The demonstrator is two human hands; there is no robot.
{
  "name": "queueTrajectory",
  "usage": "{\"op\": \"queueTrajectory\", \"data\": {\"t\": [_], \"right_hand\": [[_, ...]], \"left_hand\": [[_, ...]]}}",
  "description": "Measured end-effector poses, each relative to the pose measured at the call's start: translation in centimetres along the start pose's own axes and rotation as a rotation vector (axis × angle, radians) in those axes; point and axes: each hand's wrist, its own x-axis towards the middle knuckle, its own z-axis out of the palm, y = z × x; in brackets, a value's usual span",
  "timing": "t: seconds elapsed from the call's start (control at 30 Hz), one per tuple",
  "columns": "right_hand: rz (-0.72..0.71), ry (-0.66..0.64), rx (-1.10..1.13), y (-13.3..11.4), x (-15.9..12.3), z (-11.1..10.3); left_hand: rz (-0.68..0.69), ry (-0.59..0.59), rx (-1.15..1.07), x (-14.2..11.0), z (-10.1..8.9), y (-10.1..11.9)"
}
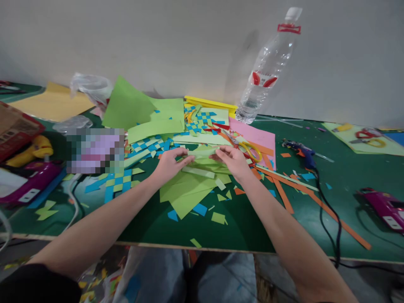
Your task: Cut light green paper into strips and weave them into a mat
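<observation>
Between my two hands is a pale green paper strip (201, 155), held level by its ends. My left hand (173, 162) pinches its left end between thumb and fingers. At the other end, my right hand (232, 160) pinches the strip as well. Beneath them lie several green paper sheets (181, 195), with another pale strip (198, 172) on top. Scissors with yellow handles (252, 151) rest just right of my right hand. Blue-and-green woven paper pieces (118, 181) lie to the left of my left hand.
A plastic bottle (263, 67) leans at the wall. A blue glue gun (303, 155) with a black cord and orange strips (331, 214) lie right. Left are a blurred purple-screened device (101, 149), a purple power block (34, 183) and a yellow glue gun (31, 151). Paper scraps (218, 217) litter the table.
</observation>
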Motion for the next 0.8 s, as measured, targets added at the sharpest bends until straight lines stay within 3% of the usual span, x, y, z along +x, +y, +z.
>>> {"op": "queueTrajectory", "data": {"t": [0.2,0.8], "right_hand": [[-0.031,0.054,-0.068,0.12,-0.02,-0.30],[-0.077,0.069,-0.132,0.31,0.10,-0.72]], "left_hand": [[-0.019,0.028,-0.130,0.04,0.23,-0.10],[-0.076,0.034,-0.109,-0.03,0.22,-0.13]]}}
